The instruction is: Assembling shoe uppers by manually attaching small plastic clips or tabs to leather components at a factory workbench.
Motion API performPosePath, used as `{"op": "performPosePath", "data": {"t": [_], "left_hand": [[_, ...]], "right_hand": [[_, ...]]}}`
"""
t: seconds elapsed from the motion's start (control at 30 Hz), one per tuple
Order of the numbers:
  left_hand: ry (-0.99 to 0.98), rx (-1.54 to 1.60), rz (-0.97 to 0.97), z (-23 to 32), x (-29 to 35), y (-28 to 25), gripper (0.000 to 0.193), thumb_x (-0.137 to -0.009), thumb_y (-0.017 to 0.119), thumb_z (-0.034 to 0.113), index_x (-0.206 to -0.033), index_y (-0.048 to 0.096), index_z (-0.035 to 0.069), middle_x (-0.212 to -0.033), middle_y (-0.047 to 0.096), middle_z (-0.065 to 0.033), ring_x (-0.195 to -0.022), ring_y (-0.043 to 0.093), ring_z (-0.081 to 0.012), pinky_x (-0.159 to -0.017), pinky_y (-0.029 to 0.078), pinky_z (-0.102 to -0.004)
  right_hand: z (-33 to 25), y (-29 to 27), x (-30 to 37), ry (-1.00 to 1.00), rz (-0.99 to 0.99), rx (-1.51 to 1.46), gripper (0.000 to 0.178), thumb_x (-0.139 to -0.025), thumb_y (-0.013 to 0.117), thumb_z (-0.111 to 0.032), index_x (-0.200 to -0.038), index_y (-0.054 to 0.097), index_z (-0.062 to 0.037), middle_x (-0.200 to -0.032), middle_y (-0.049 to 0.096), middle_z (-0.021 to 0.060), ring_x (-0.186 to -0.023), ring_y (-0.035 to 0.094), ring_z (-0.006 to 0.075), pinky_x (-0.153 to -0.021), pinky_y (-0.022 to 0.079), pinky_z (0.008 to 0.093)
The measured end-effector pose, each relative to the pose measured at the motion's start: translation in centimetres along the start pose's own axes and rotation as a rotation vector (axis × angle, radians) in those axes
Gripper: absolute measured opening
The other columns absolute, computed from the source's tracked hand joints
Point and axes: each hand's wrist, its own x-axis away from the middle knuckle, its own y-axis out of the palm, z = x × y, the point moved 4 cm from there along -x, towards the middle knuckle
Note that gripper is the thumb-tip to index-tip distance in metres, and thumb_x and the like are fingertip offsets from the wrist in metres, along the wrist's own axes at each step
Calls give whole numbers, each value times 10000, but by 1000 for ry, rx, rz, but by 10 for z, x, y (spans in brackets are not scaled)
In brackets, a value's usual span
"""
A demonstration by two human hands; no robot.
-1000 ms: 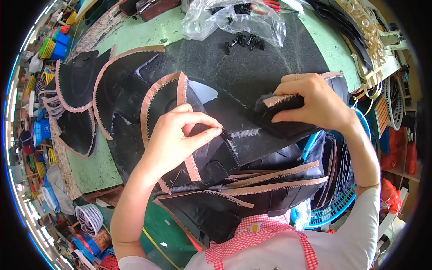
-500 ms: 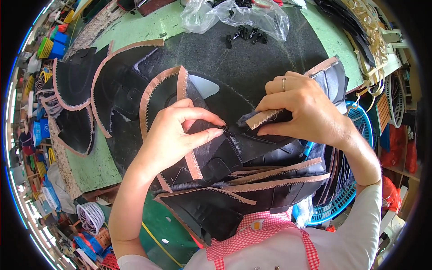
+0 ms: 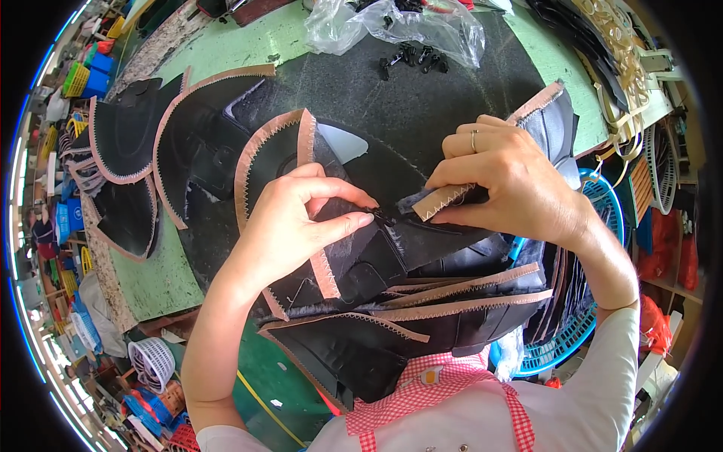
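Note:
My left hand (image 3: 305,211) pinches a small black zipper slider (image 3: 382,216) between thumb and forefinger. My right hand (image 3: 508,181) grips a fleece-lined black leather boot piece (image 3: 553,124) by its end, where a tan zigzag-stitched edge strip (image 3: 444,200) sticks out between thumb and fingers. That end faces the slider with a small gap between them. Under my hands lie more black leather pieces (image 3: 361,260) with tan edging. Several loose black sliders (image 3: 413,56) rest farther off, in front of a clear plastic bag (image 3: 444,30).
More edged leather pieces (image 3: 124,132) are spread at the left of the green table (image 3: 162,282). Others stack at the near edge, against my checked apron (image 3: 422,388). A blue basket (image 3: 557,358) of dark pieces stands at the right. Beige straps (image 3: 602,30) lie at the far right.
My right hand has shifted very slightly, and the far end of its leather piece sits a little higher. The left hand stays nearly where it was, still pinching the slider.

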Motion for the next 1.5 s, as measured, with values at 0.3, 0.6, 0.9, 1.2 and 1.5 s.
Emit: {"op": "performPosePath", "data": {"t": [0.3,0.6,0.9,1.2,1.5], "left_hand": [[9,-10,2,-3,0,0,237,-832,865,136,-1063,823,102,-755,296,57,-677,322,-77,-613,297,-268],[16,-29,23,-3,-1,0,259,-807,884,135,-1048,811,74,-757,309,55,-673,323,-74,-600,297,-270],[28,-3,27,-3,-3,1,231,-813,876,114,-1024,801,56,-755,319,60,-664,333,-61,-594,299,-260],[118,-9,80,-13,-2,-1,160,-860,832,189,-973,816,77,-678,541,29,-658,422,-76,-583,345,-284],[136,-69,211,-5,-23,19,131,-777,769,204,-818,800,84,-824,759,-121,-819,743,-307,-756,575,-420]], "right_hand": [[-3,-1,-2,35,-41,29,226,-721,850,-193,-870,721,-81,-813,626,53,-864,654,278,-807,505,405],[-3,6,-7,-3,46,36,272,-701,881,-197,-878,710,-82,-793,581,34,-811,612,253,-739,447,376],[-5,6,-5,70,22,50,271,-707,861,-198,-904,724,-72,-840,644,51,-889,665,277,-817,496,408],[-6,11,-15,53,15,24,326,-609,882,-159,-880,724,-72,-790,581,71,-792,569,298,-739,425,405],[-25,42,0,-135,64,42,469,-614,809,13,-1060,665,-13,-1030,595,131,-923,599,347,-775,492,445]]}}
